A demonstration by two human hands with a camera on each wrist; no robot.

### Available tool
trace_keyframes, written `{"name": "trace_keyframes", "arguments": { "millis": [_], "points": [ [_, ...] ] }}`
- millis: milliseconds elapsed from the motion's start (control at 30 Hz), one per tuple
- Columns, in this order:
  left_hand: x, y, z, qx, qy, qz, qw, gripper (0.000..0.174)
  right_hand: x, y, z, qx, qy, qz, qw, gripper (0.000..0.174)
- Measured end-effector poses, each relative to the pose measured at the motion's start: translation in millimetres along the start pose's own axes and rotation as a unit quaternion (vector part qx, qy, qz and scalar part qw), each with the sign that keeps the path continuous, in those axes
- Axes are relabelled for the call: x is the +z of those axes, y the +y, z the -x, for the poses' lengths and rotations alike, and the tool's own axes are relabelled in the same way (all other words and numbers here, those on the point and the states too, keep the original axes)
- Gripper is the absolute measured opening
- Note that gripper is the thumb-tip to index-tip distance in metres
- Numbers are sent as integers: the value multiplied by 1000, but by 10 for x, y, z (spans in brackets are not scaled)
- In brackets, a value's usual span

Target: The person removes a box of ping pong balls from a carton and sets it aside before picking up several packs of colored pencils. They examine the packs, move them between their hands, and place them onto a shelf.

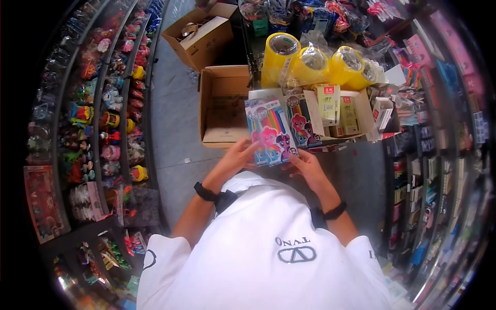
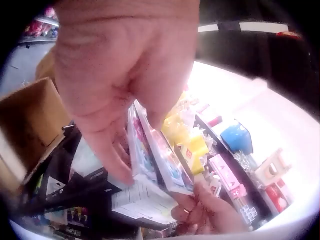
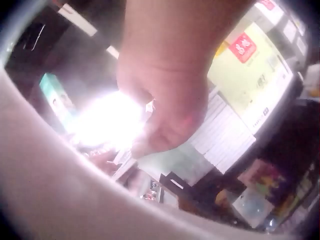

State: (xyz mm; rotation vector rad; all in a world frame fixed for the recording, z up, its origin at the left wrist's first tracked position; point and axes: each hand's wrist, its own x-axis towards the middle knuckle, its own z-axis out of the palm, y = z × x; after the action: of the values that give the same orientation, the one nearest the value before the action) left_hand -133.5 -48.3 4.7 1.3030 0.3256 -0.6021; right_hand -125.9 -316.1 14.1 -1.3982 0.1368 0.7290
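Both hands hold a flat pony-printed pack [image 1: 269, 134] with rainbow-coloured, pen-like sticks in front of the body. My left hand [image 1: 238, 156] grips its left edge, and my right hand [image 1: 308, 168] pinches the lower right corner. A darker pony pack [image 1: 305, 120] stands just behind it, partly covered. From the left wrist, the left hand [image 2: 125, 75] has thumb and fingers around the pack's edge [image 2: 167, 160], with the right hand [image 2: 212, 210] at the opposite end. In the right wrist view, the right hand [image 3: 167, 115] has curled fingers; strong glare hides much of what they hold.
An open cardboard box [image 1: 225, 106] sits ahead to the left, with another carton [image 1: 204, 39] beyond. Large yellow tape rolls [image 1: 279, 62] and a box of small yellow-green packets [image 1: 328, 103] stand in front. Stocked shelves [image 1: 111, 113] line the left side, more shelves [image 1: 431, 170] the right.
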Motion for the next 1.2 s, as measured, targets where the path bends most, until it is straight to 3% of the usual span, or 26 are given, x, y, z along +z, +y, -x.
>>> {"name": "trace_keyframes", "arguments": {
  "millis": [133,233,333,433,533,633,733,1033,1200],
  "points": [
    [73,-61,-37,14,22,-17,1000,49,46,-6,-110,2,-2,100,995,35],
    [92,-66,-49,11,21,-30,999,50,24,-1,-136,-22,-6,248,968,41],
    [118,-7,-22,11,12,-25,1000,49,-1,-214,-37,50,9,368,928,51],
    [93,-74,-35,25,7,3,1000,48,-202,-68,-36,56,96,196,974,65],
    [88,-5,6,39,-7,-10,999,46,-346,34,-92,83,172,119,974,69],
    [113,66,29,15,10,-19,1000,42,-357,11,-123,56,222,24,973,66],
    [100,98,-13,-21,14,-41,999,40,-451,95,-218,48,223,-7,974,60],
    [15,159,79,27,17,-49,998,38,-509,180,-54,44,204,-63,976,39],
    [-127,247,184,2,25,-26,999,38,-615,295,383,-14,166,-215,962,26]
  ]
}}
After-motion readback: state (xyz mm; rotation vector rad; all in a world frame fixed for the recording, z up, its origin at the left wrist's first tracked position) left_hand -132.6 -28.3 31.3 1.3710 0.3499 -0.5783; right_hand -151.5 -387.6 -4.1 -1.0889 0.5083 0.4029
